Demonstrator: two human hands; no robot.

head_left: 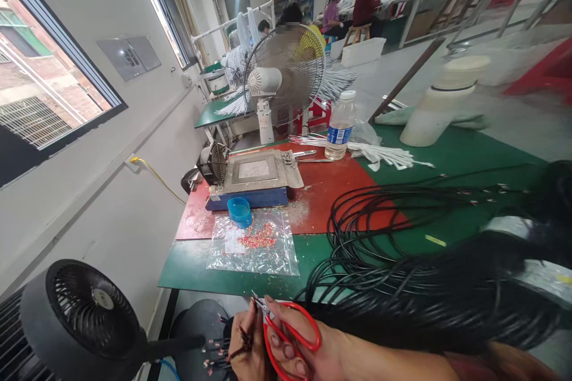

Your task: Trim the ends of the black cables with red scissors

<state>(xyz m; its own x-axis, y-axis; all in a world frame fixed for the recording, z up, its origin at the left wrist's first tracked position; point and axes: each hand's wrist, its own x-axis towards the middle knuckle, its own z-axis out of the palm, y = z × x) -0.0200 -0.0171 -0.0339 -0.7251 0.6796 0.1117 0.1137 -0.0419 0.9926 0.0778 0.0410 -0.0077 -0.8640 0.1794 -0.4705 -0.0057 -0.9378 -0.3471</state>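
Observation:
My left hand (246, 340) is closed around a bunch of black cables with copper-coloured ends (217, 360), which stick out to its left at the bottom of the view. Beside it, my right hand (315, 342) grips red-handled scissors (309, 317). Their short, pointed metal blades lie close to the left hand's fingertips, at the table's front edge. Whether a wire lies between the blades is too small to tell. Just beyond, a clear plastic bag (281, 253) lies flat with small red and yellow scraps (259, 237) on it.
A large bundle of black cables (429, 280) covers the table's right side. Behind the bag are a blue cup (240, 212), a blue-sided machine (254, 197), a bottle (339, 131) and a standing fan (266, 86). A black fan (84, 309) stands left. Several people sit far behind.

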